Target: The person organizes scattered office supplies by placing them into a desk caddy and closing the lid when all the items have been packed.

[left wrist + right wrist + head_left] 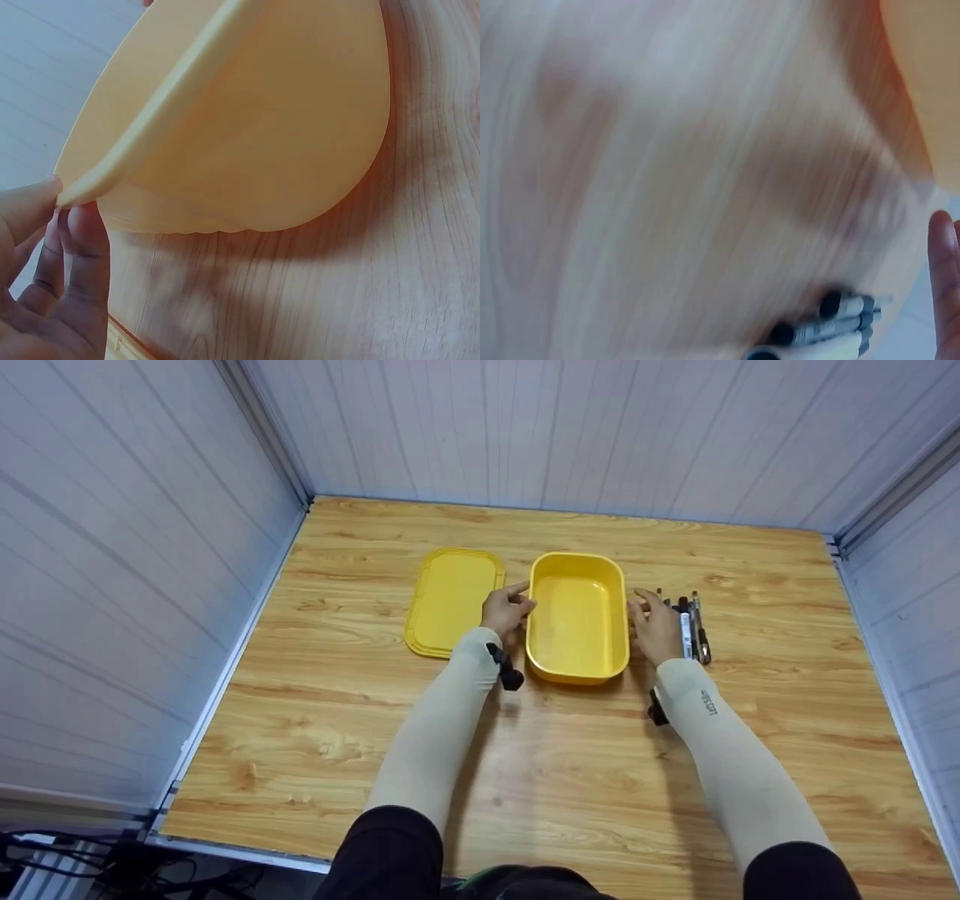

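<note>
An open-topped yellow plastic box [576,634] stands upright on the wooden table in front of the person. The left hand [507,610] pinches its left rim, thumb on one side and fingers under the lip, as the left wrist view shows. At the box's other side is the right hand [660,631], fingers loosely extended and a small gap from the wall. Just past that hand lie several pens and markers [685,631] side by side, partly covered by it. A flat yellow lid [450,604] lies left of the box, close to the left hand.
Pale panelled walls [480,435] enclose the wooden table [360,735] at the back and on both sides. Dark cables [202,877] hang below the front left corner. Each wrist wears a small black camera [511,676].
</note>
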The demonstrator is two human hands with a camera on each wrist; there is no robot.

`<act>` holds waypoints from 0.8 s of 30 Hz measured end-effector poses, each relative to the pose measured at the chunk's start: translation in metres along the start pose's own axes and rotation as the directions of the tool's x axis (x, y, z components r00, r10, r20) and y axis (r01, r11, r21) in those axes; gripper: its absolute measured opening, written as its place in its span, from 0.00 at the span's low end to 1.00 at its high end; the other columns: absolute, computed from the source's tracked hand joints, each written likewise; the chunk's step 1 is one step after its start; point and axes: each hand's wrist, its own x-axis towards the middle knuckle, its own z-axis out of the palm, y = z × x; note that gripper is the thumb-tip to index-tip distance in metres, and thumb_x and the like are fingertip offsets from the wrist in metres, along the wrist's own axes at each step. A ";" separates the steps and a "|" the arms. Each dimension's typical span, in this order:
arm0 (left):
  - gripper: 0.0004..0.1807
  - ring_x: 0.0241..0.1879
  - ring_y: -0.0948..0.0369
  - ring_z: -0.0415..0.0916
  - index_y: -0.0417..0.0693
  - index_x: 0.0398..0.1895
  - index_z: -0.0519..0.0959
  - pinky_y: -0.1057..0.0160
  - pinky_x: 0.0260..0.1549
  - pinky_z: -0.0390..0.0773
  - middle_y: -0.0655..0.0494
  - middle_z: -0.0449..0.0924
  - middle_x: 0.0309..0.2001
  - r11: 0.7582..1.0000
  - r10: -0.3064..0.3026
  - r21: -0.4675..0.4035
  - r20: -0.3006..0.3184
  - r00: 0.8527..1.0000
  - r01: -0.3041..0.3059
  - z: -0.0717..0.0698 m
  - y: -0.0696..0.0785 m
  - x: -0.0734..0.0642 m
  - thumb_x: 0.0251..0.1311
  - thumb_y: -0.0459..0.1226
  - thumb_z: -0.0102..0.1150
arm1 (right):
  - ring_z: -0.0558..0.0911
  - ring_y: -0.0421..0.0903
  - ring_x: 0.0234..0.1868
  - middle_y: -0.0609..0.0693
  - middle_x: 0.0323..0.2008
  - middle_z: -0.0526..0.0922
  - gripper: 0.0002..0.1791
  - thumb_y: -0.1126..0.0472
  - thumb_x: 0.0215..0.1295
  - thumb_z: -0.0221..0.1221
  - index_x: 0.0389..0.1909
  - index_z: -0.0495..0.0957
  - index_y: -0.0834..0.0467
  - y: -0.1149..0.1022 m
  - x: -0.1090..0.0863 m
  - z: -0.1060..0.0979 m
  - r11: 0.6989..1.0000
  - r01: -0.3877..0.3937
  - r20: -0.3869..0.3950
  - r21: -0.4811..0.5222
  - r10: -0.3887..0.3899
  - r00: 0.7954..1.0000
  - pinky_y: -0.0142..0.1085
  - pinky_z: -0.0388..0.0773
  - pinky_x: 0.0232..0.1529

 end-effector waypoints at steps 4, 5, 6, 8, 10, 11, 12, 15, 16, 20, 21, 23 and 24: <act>0.25 0.38 0.52 0.82 0.48 0.65 0.76 0.58 0.30 0.82 0.54 0.79 0.36 0.999 -0.010 -0.044 -0.001 1.000 0.010 0.001 -0.002 0.000 0.64 0.30 0.61 | 0.81 0.55 0.38 0.63 0.45 0.81 0.29 0.48 0.77 0.48 0.69 0.68 0.63 0.005 0.002 -0.009 0.995 0.002 -0.054 -0.095 -0.007 0.999 0.46 0.79 0.38; 0.25 0.40 0.50 0.82 0.48 0.65 0.76 0.56 0.31 0.82 0.53 0.79 0.36 0.999 -0.006 -0.044 -0.001 1.000 0.006 0.001 -0.002 0.001 0.64 0.30 0.61 | 0.79 0.55 0.37 0.63 0.43 0.81 0.28 0.49 0.76 0.49 0.68 0.68 0.64 0.007 0.003 -0.011 0.992 0.005 -0.067 -0.126 -0.014 0.998 0.45 0.77 0.39; 0.25 0.41 0.49 0.82 0.48 0.65 0.75 0.55 0.33 0.83 0.53 0.79 0.36 0.999 -0.001 -0.037 0.000 1.000 0.001 0.000 -0.002 0.000 0.65 0.30 0.61 | 0.78 0.54 0.36 0.62 0.41 0.80 0.28 0.51 0.76 0.50 0.67 0.69 0.65 0.008 0.003 -0.013 0.990 -0.001 -0.077 -0.144 -0.011 0.997 0.45 0.76 0.38; 0.25 0.42 0.48 0.81 0.48 0.65 0.75 0.53 0.36 0.83 0.53 0.79 0.37 1.000 0.013 -0.013 0.002 1.000 -0.013 0.000 -0.002 0.000 0.65 0.30 0.60 | 0.75 0.53 0.36 0.61 0.39 0.78 0.26 0.54 0.75 0.51 0.65 0.70 0.67 0.012 0.003 -0.015 0.985 -0.020 -0.084 -0.171 0.005 0.996 0.46 0.74 0.40; 0.25 0.43 0.48 0.81 0.48 0.65 0.75 0.52 0.37 0.83 0.53 0.79 0.37 1.000 0.020 -0.006 0.001 1.000 -0.020 -0.001 -0.002 0.001 0.65 0.31 0.61 | 0.73 0.54 0.38 0.61 0.38 0.75 0.22 0.57 0.74 0.53 0.61 0.73 0.68 0.015 0.004 -0.017 0.981 -0.045 -0.080 -0.191 0.030 0.996 0.49 0.73 0.42; 0.25 0.42 0.48 0.82 0.48 0.65 0.75 0.53 0.36 0.83 0.52 0.79 0.37 1.000 0.020 -0.011 0.001 1.000 -0.020 -0.001 -0.003 0.001 0.65 0.30 0.61 | 0.74 0.56 0.40 0.62 0.40 0.75 0.21 0.58 0.73 0.54 0.59 0.74 0.69 0.017 0.003 -0.017 0.977 -0.056 -0.078 -0.206 0.041 0.996 0.51 0.74 0.45; 0.24 0.42 0.48 0.82 0.48 0.65 0.75 0.54 0.35 0.83 0.52 0.79 0.37 1.000 0.018 -0.012 0.000 1.000 -0.018 -0.001 -0.003 0.001 0.65 0.30 0.61 | 0.74 0.57 0.42 0.63 0.41 0.74 0.20 0.59 0.73 0.55 0.57 0.75 0.69 0.018 0.003 -0.017 0.973 -0.071 -0.074 -0.219 0.056 0.996 0.52 0.74 0.46; 0.24 0.42 0.48 0.82 0.48 0.65 0.76 0.60 0.30 0.82 0.52 0.79 0.38 1.000 0.017 -0.008 -0.006 1.000 -0.017 0.000 -0.003 0.002 0.64 0.31 0.61 | 0.76 0.62 0.47 0.67 0.45 0.75 0.20 0.59 0.71 0.56 0.55 0.76 0.71 0.022 0.001 -0.016 0.959 -0.101 -0.062 -0.263 0.088 0.994 0.55 0.75 0.50; 0.24 0.43 0.48 0.82 0.48 0.65 0.76 0.61 0.29 0.82 0.52 0.79 0.38 1.000 0.018 -0.001 -0.006 1.000 -0.018 0.000 -0.003 0.002 0.65 0.31 0.61 | 0.77 0.64 0.49 0.68 0.46 0.75 0.20 0.59 0.71 0.56 0.55 0.75 0.71 0.024 0.000 -0.016 0.955 -0.109 -0.059 -0.277 0.096 0.994 0.56 0.76 0.51; 0.24 0.45 0.48 0.81 0.48 0.65 0.75 0.66 0.26 0.79 0.52 0.79 0.40 0.999 0.028 0.026 -0.004 1.000 -0.028 0.000 -0.004 0.001 0.65 0.31 0.61 | 0.77 0.66 0.51 0.71 0.49 0.75 0.22 0.61 0.70 0.57 0.59 0.74 0.71 0.028 -0.001 -0.013 0.946 -0.117 -0.057 -0.302 0.105 0.993 0.58 0.76 0.52; 0.24 0.45 0.48 0.81 0.48 0.65 0.75 0.67 0.26 0.79 0.52 0.79 0.40 0.999 0.031 0.027 -0.002 1.000 -0.031 0.000 -0.003 0.001 0.65 0.31 0.61 | 0.77 0.66 0.51 0.71 0.49 0.75 0.22 0.62 0.70 0.57 0.59 0.74 0.71 0.029 -0.002 -0.012 0.947 -0.110 -0.059 -0.303 0.097 0.994 0.58 0.76 0.52; 0.25 0.44 0.48 0.80 0.48 0.66 0.75 0.66 0.25 0.79 0.52 0.79 0.40 0.999 0.039 0.028 0.001 0.999 -0.039 0.000 -0.003 0.000 0.65 0.31 0.60 | 0.76 0.67 0.51 0.71 0.48 0.75 0.21 0.63 0.69 0.57 0.58 0.75 0.71 0.031 -0.002 -0.012 0.950 -0.091 -0.061 -0.300 0.076 0.995 0.59 0.76 0.52; 0.25 0.44 0.48 0.80 0.47 0.66 0.75 0.66 0.25 0.78 0.52 0.79 0.39 0.999 0.042 0.025 0.003 0.999 -0.042 0.000 -0.003 -0.001 0.65 0.31 0.60 | 0.76 0.67 0.50 0.71 0.47 0.75 0.20 0.64 0.69 0.57 0.57 0.75 0.72 0.031 -0.002 -0.012 0.950 -0.081 -0.063 -0.300 0.065 0.996 0.59 0.76 0.52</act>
